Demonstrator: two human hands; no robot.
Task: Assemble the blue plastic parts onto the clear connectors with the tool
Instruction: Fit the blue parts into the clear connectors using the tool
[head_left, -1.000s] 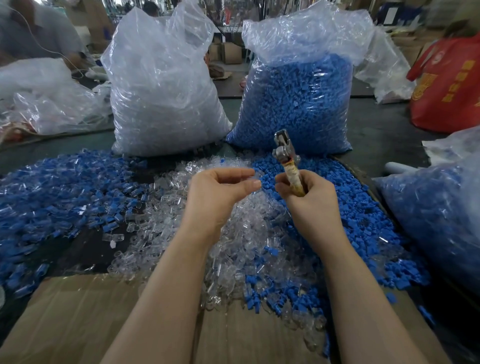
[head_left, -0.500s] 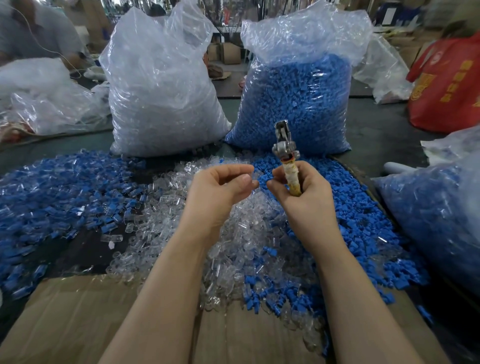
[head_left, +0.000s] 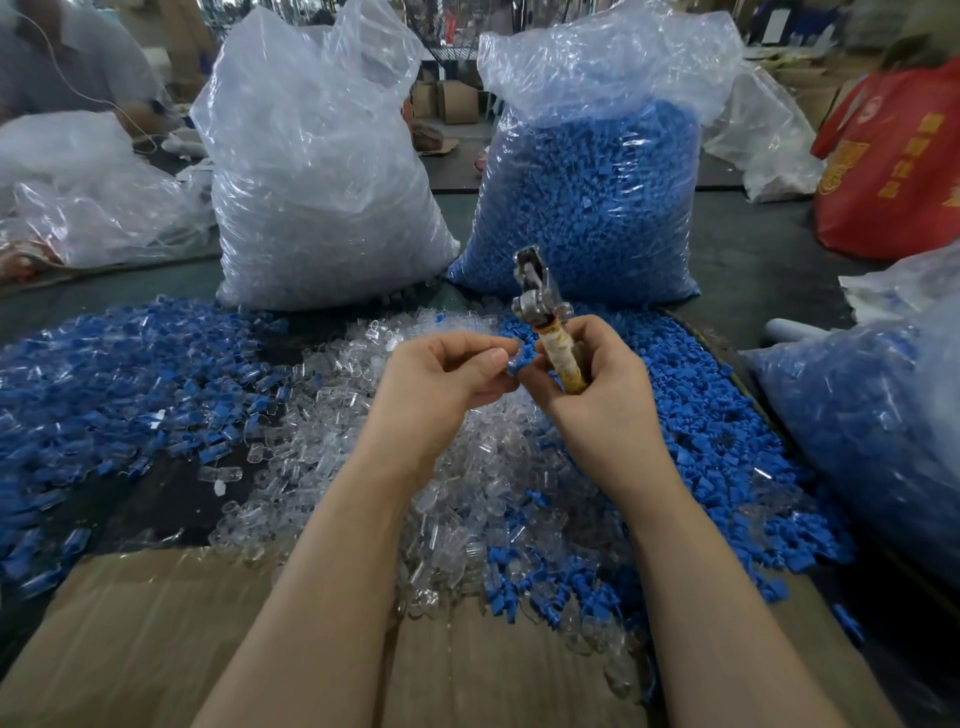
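yellow print on the red bag (head_left: 898, 150) at far right is too blurred to read. tool (head_left: 550, 325) stands nearly upright, metal head up and tipped slightly left, its wrapped handle gripped in the curled right hand (head_left: 592, 384). left hand (head_left: 441, 379) pinches what looks like a blue part (head_left: 521, 357) just beside the handle. below them, clear connectors (head_left: 363, 447) heap on the desk (head_left: 753, 270), before the clear sack (head_left: 317, 171) and blue sack (head_left: 592, 192).

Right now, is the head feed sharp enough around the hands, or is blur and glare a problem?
Head view: left hand, right hand and tool are sharp; edges smear and bend from the wide lens; clear parts bag glares; the part between the fingertips is too small to tell.
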